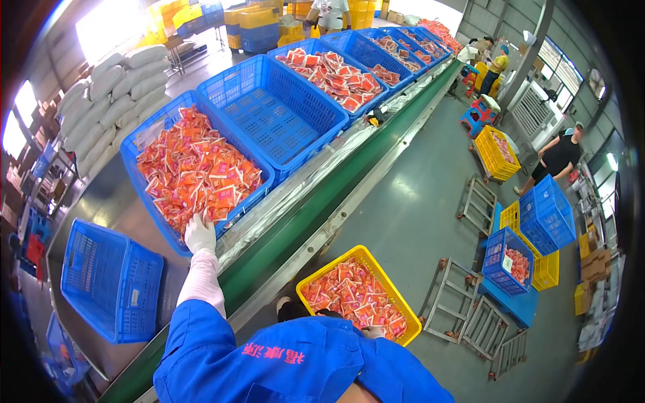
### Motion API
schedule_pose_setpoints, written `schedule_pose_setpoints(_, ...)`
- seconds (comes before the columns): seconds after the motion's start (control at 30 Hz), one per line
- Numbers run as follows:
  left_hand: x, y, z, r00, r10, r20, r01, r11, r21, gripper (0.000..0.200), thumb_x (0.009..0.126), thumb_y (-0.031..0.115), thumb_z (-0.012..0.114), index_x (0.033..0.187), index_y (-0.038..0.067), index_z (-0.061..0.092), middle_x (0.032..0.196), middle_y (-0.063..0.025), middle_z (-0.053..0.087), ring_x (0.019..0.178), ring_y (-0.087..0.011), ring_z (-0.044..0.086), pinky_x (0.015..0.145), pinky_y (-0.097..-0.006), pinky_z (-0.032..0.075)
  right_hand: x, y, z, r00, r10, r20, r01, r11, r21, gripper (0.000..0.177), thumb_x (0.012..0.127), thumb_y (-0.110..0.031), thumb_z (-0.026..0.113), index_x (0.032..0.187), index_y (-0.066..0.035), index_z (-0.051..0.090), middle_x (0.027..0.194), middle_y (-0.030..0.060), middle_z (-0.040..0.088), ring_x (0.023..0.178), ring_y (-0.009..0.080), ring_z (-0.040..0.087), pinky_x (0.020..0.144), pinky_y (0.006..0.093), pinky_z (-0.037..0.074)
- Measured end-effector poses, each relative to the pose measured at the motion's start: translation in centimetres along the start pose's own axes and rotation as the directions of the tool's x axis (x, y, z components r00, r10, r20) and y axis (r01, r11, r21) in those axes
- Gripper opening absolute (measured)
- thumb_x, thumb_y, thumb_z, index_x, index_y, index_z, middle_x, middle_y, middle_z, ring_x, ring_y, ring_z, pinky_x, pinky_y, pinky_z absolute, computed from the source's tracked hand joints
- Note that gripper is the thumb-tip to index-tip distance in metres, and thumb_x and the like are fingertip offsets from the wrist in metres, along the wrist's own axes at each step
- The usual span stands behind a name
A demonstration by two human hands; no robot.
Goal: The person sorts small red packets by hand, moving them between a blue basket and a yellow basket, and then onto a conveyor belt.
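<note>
My left hand point(200, 234), in a white glove with a pink sleeve, reaches over the near rim of a blue crate point(267, 176). That crate is heaped with small orange-and-pink packets point(201, 171). Its fingertips are drawn together at the edge of the heap and appear to pinch a packet. My right hand point(373, 332) is low beside my blue coat, at the near side of a yellow crate point(411, 321) full of similar packets. Only a small part of that hand shows, and its fingers are mostly hidden.
A green conveyor belt point(376, 151) runs alongside the row of blue crates. An empty blue crate point(111, 282) sits left on the metal table. Metal frame trolleys point(451, 299) stand on the floor at right. A person in black point(561, 154) is farther back. White sacks point(121, 101) are stacked upper left.
</note>
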State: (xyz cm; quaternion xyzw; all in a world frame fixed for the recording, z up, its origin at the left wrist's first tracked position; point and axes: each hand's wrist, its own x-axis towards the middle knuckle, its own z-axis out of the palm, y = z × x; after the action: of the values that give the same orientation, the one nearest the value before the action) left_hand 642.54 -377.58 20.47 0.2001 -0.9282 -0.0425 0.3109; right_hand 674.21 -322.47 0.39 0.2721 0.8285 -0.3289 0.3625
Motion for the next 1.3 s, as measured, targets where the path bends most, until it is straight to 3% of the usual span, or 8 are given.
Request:
schedule_pose_setpoints(0.53, 0.1, -0.2, -0.3, 0.999, 0.027, 0.018, -0.027, 0.999, -0.019, 0.029, 0.092, 0.036, 0.058, 0.101, 0.009, 0.061, 0.09, -0.0125, 0.066, 0.083, -0.0332, 0.065, 0.07, -0.0453, 0.053, -0.8, 0.5, 0.4, 0.999, 0.029, 0.015, -0.03, 0.999, 0.029, 0.038, 0.088, -0.032, 0.057, 0.118, -0.011, 0.069, 0.118, 0.0191, 0.068, 0.112, 0.0363, 0.064, 0.095, 0.0443, 0.049)
schedule_pose_setpoints(0.67, 0.1, -0.2, -0.3, 1.0, 0.019, 0.022, -0.018, 1.0, -0.018, 0.027, 0.09, 0.035, 0.059, 0.099, 0.009, 0.061, 0.089, -0.0127, 0.066, 0.082, -0.0327, 0.066, 0.069, -0.0452, 0.053, -5.7, -3.8, -1.5, 0.992, 0.128, -0.02, -0.127, 0.991, 0.045, 0.038, 0.088, -0.031, 0.057, 0.118, -0.012, 0.069, 0.118, 0.0176, 0.068, 0.112, 0.035, 0.064, 0.096, 0.0427, 0.049)
schedule_pose_setpoints(0.9, 0.1, -0.2, -0.4, 1.0, 0.011, 0.013, -0.011, 0.999, -0.048, 0.029, 0.09, 0.038, 0.06, 0.096, 0.01, 0.061, 0.088, -0.0128, 0.066, 0.082, -0.0325, 0.066, 0.069, -0.0451, 0.053, 1.9, 1.6, 1.1, 0.996, -0.088, 0.029, 0.088, 0.996, 0.026, 0.039, 0.086, -0.031, 0.058, 0.118, -0.012, 0.069, 0.119, 0.0181, 0.068, 0.114, 0.0352, 0.063, 0.097, 0.0419, 0.049)
schedule_pose_setpoints(0.97, 0.1, -0.4, -0.2, 1.0, 0.023, -0.007, -0.024, 0.999, -0.033, 0.031, 0.091, 0.04, 0.06, 0.096, 0.01, 0.061, 0.088, -0.0135, 0.067, 0.082, -0.0326, 0.066, 0.07, -0.0452, 0.053, 2.9, 2.1, 1.9, 0.998, -0.057, 0.039, 0.061, 0.991, -0.118, 0.039, 0.085, -0.031, 0.058, 0.116, -0.011, 0.07, 0.117, 0.0193, 0.068, 0.114, 0.0355, 0.063, 0.097, 0.0416, 0.049)
schedule_pose_setpoints(1.03, 0.4, -1.0, 0.7, 0.99, -0.019, 0.137, 0.024, 0.999, -0.035, 0.032, 0.09, 0.04, 0.062, 0.099, 0.01, 0.062, 0.089, -0.0135, 0.067, 0.085, -0.0326, 0.066, 0.071, -0.0453, 0.053, -0.5, -0.4, 0.6, 1.0, 0.002, -0.01, -0.002, 1.0, 0.002, 0.038, 0.085, -0.03, 0.057, 0.114, -0.01, 0.07, 0.115, 0.0197, 0.068, 0.111, 0.0363, 0.064, 0.095, 0.0418, 0.049)
schedule_pose_setpoints(1.1, 0.4, 0.6, -1.4, 0.988, -0.031, 0.152, 0.045, 0.995, -0.087, 0.026, 0.089, 0.034, 0.066, 0.1, 0.01, 0.063, 0.091, -0.0141, 0.068, 0.086, -0.0339, 0.066, 0.075, -0.0459, 0.053, -3.5, -2.1, -0.5, 1.0, -0.015, 0.006, 0.015, 1.0, 0.018, 0.038, 0.085, -0.032, 0.057, 0.113, -0.009, 0.07, 0.112, 0.0194, 0.069, 0.107, 0.0368, 0.065, 0.093, 0.0429, 0.05)
schedule_pose_setpoints(1.17, 0.3, -0.1, -0.4, 0.989, -0.009, 0.147, 0.033, 0.986, -0.163, 0.025, 0.09, 0.03, 0.063, 0.103, 0.008, 0.061, 0.094, -0.0155, 0.067, 0.088, -0.0366, 0.064, 0.076, -0.0478, 0.051, -0.8, -1.1, 0.6, 1.0, -0.011, -0.007, 0.01, 0.99, -0.144, 0.041, 0.088, -0.038, 0.06, 0.118, -0.012, 0.07, 0.113, 0.0177, 0.07, 0.106, 0.0328, 0.067, 0.094, 0.042, 0.05)
schedule_pose_setpoints(1.3, 0.2, -0.4, -0.1, 0.995, 0.068, 0.067, -0.063, 0.996, -0.067, 0.033, 0.097, 0.033, 0.053, 0.105, 0.002, 0.059, 0.095, -0.0191, 0.066, 0.089, -0.038, 0.063, 0.078, -0.0475, 0.05, 0.6, -0.2, 1.8, 0.999, -0.014, -0.032, 0.012, 0.998, -0.059, 0.04, 0.089, -0.036, 0.06, 0.121, -0.013, 0.069, 0.114, 0.0164, 0.07, 0.106, 0.0312, 0.067, 0.093, 0.0417, 0.05)
